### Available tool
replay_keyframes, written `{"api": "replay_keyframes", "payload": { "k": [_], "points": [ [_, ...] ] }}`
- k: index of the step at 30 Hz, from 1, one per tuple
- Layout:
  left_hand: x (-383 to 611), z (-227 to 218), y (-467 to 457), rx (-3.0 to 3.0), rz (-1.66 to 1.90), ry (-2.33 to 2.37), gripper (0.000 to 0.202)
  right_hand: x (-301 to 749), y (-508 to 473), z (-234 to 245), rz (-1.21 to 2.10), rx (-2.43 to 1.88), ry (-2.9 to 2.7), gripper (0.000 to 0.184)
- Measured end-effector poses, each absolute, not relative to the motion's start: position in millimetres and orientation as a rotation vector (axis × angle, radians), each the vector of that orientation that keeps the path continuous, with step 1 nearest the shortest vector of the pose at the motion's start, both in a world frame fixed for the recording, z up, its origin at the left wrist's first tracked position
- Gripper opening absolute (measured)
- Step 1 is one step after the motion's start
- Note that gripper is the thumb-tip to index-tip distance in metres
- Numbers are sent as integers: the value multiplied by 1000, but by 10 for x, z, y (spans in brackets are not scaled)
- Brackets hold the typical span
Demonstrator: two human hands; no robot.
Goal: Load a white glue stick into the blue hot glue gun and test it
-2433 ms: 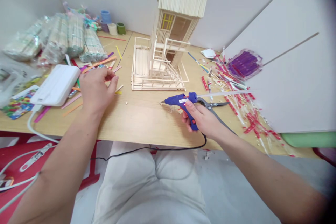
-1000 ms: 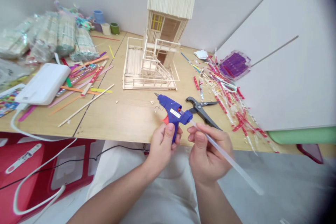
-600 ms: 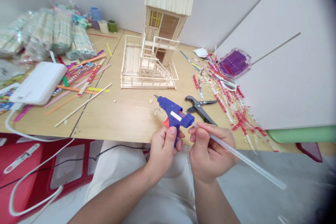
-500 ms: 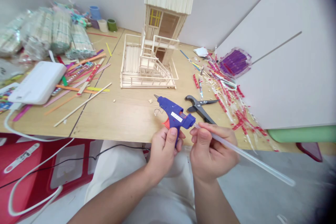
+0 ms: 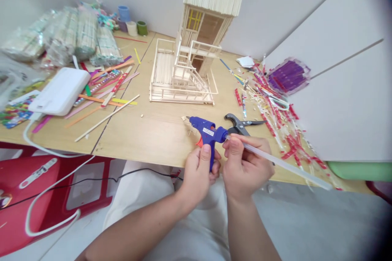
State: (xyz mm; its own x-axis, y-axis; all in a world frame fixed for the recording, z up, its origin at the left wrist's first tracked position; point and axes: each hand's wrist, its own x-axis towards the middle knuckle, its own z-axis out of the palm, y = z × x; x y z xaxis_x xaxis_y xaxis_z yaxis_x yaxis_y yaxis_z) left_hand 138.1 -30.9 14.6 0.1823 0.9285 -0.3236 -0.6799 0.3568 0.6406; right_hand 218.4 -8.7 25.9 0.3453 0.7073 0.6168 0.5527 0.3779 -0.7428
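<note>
Wrapped round the handle of a blue glue gun [image 5: 206, 125] is my left hand [image 5: 200, 167]; the gun's nozzle points to the left, over the table. My right hand [image 5: 246, 165] pinches a long translucent glue stick [image 5: 284, 159]. The stick's near end meets the back of the gun, while its far end slants out to the lower right. Just behind my hands lies a pair of black-handled cutters [image 5: 237, 123], partly hidden by my right hand. Farther back stands a model house [image 5: 208, 20] of thin wooden sticks, with a fenced deck [image 5: 162, 69] and stairs.
At the left are bagged stick bundles [image 5: 69, 34], a white power bank [image 5: 61, 91] with a cable, and loose coloured strips [image 5: 104, 85]. To the right, red-and-clear wrappers [image 5: 284, 130], scissors [image 5: 278, 102] and a purple pack [image 5: 289, 75] lie scattered. A red stool [image 5: 36, 200] stands below.
The view has shifted, so the table things sit farther right. The glue stick's free end now reaches less far out, and my right hand is closer to the gun.
</note>
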Motion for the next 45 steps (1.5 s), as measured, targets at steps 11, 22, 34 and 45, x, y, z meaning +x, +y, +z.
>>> {"api": "replay_keyframes", "payload": {
  "k": [11, 22, 34, 45],
  "points": [
    [1367, 100, -234, 316, 1164, 738, 63, 2153, 50, 261, 183, -1312, -1374, 14],
    [1345, 131, -209, 306, 1132, 772, 66, 2124, 94, 259, 136, -1332, -1396, 19],
    [1348, 115, -207, 287, 1128, 752, 68, 2132, 90, 254, 92, -1380, -1407, 18],
    [1344, 137, -199, 288, 1106, 794, 71, 2124, 101, 244, 75, -1411, -1411, 25]
  ]
}}
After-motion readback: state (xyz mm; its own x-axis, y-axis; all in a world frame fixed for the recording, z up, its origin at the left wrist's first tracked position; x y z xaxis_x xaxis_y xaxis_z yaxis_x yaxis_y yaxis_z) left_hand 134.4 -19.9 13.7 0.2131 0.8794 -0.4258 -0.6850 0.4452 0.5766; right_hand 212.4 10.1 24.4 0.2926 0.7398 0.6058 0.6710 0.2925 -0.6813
